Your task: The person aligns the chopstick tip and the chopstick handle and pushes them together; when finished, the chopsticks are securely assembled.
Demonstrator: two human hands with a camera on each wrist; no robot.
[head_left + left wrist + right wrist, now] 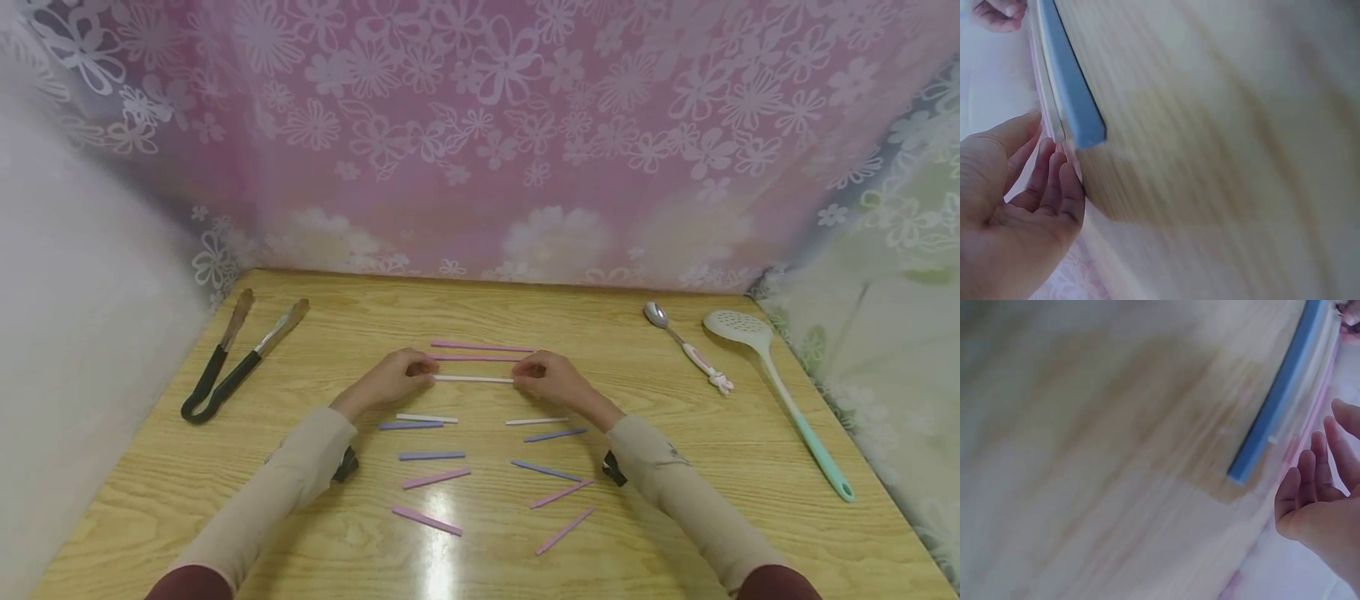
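Thumb and fingers of my left hand (397,377) pinch the left end of a thin white stick (474,379). Its right end is between the fingertips of my right hand (551,379). The stick lies level across, its ends covered by the fingers. Just beyond it are two long pink sticks, a nearer one (472,358) and a farther one (480,346). Closer to me, short white, blue and pink sticks lie in two loose columns. In the left wrist view a blue stick (1072,87) shows near the left hand; another blue stick (1279,394) appears in the right wrist view.
Black-handled tongs (234,383) lie spread at the table's left. On the right are a spoon (697,358) with a rabbit-tipped handle and a skimmer (810,442) with a mint-green handle. A pink flowered cloth (480,167) hangs behind the wooden table (337,317).
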